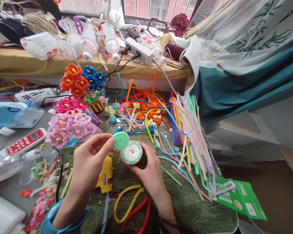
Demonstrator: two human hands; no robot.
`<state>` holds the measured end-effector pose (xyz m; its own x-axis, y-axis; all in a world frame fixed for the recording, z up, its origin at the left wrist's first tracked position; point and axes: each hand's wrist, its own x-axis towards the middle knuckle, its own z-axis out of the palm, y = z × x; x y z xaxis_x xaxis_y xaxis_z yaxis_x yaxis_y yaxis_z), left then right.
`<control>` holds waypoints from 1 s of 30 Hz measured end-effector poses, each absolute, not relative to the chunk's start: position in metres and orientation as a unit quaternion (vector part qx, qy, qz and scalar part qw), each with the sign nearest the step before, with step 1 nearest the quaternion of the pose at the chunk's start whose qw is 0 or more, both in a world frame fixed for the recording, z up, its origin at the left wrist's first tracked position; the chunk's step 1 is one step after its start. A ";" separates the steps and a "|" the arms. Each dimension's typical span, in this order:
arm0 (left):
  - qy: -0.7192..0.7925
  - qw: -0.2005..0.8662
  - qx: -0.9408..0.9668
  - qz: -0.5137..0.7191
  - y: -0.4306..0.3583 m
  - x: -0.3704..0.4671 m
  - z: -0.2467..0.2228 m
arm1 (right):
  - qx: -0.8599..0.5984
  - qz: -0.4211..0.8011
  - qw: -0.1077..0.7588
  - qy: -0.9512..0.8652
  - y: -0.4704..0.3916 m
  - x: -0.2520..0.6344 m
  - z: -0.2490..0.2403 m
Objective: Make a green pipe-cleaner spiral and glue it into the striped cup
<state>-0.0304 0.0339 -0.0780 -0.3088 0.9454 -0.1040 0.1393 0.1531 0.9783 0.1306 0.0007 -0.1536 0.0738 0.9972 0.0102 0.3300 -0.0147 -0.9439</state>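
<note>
- Green coiled disc (121, 141) is sitting upright in front of me, its spiral facing the head camera, above the surface (192, 213); I'm pinching its left edge between the thumb and fingers of the left hand (89, 159).
- With the right hand (148, 169) I'm gripping a round piece (132, 153), thumb below and fingers curling round its right side; its pale centre is showing inside a bumpy pastel rim.
- The disc is overlapping the upper left of the round piece in my view; from my end I'm unable to tell whether they are touching.
- Under the left hand I'm seeing a yellow glue gun (106, 177), partly hidden.
- Nearer the body, yellow handles (129, 208) and red handles (140, 216) are lying between the forearms.
- Right of the hands, pastel fuzzy stems (192, 130) are spreading beside a green packet (244, 198) at the edge.
- Beyond the hands, orange pieces (144, 97) are lying heaped, while orange flowers (74, 79), blue flowers (94, 78) and pink flowers (70, 125) are standing to the left.
- On the ledge behind, a white power strip (139, 51) is resting near plastic bottles (110, 39).
</note>
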 end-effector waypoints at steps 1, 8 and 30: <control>0.640 0.396 0.411 0.514 0.033 -0.031 -0.079 | -0.593 0.384 0.431 -0.561 0.001 0.130 -0.154; 0.637 0.372 0.506 0.446 0.032 -0.037 -0.076 | -0.566 0.382 0.441 -0.582 0.001 0.132 -0.153; 0.505 0.043 0.834 0.219 0.046 -0.022 -0.092 | -0.537 0.414 0.442 -0.587 0.000 0.135 -0.158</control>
